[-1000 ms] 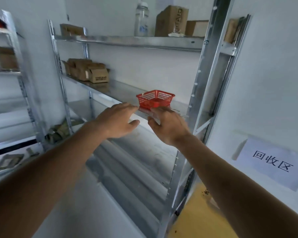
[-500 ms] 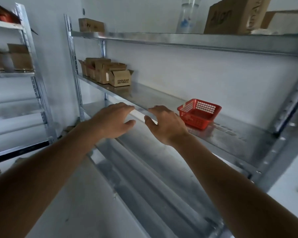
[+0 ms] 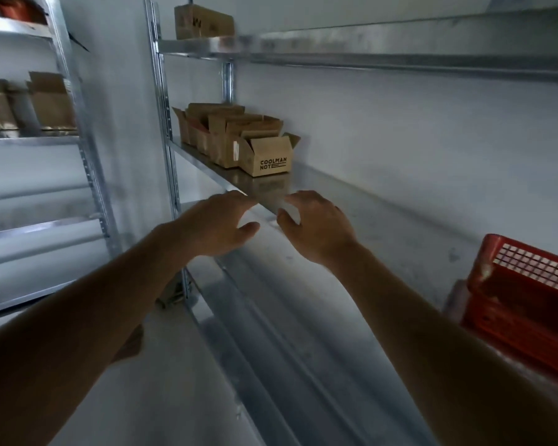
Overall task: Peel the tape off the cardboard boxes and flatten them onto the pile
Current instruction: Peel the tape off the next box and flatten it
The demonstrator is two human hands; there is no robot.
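Observation:
A row of small open cardboard boxes [image 3: 226, 140] stands at the left end of the middle metal shelf [image 3: 361, 217]. The nearest one, printed COOLMAN NOTE [image 3: 269, 156], has its flaps up. My left hand [image 3: 219, 226] and my right hand [image 3: 316, 226] are stretched out side by side near the shelf's front edge, short of the boxes. Both hands hold nothing and their fingers are loosely bent.
A red plastic basket [image 3: 522, 297] sits on the same shelf at the far right. Another box [image 3: 203, 22] stands on the top shelf. A second metal rack [image 3: 62, 136] with more cardboard boxes [image 3: 29, 104] is at the left.
The view has swung left along the shelf. The red basket has slid to the right edge and the row of boxes is nearer. Both hands have stayed empty and stretched out.

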